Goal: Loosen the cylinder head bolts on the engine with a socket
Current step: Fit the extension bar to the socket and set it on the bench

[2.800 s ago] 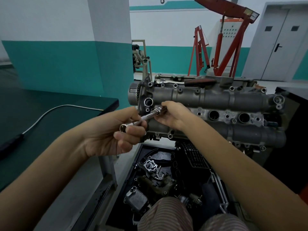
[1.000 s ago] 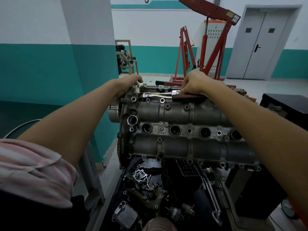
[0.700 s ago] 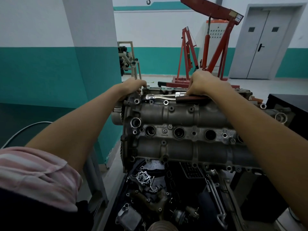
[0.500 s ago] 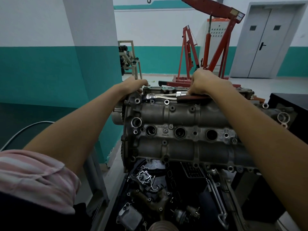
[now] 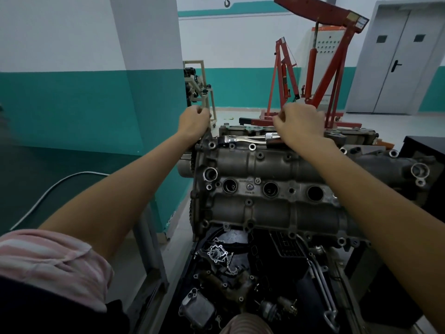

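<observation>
The grey cylinder head [image 5: 260,165] fills the middle of the view, with bolts along its edges and spark plug wells in a row. A chrome ratchet wrench [image 5: 243,139] lies flat along its far top edge. My right hand [image 5: 301,126] covers the wrench's dark handle, fingers curled at its near end. My left hand [image 5: 195,119] is at the head's far left corner, wrist against the casting and fingers curled. What those fingers hold is hidden. No socket is in view.
Below the head, a dark tray [image 5: 240,273] holds several loose engine parts and a chain. A teal pillar [image 5: 149,92] stands close on the left. Red engine hoists [image 5: 320,75] stand behind. A dark bench [image 5: 423,150] is at right, and a cable [image 5: 55,189] at left.
2.8 s ago both hands held a socket extension in front of the head. Both have since reached to its far top edge. In the last half second the right fingers lifted slightly.
</observation>
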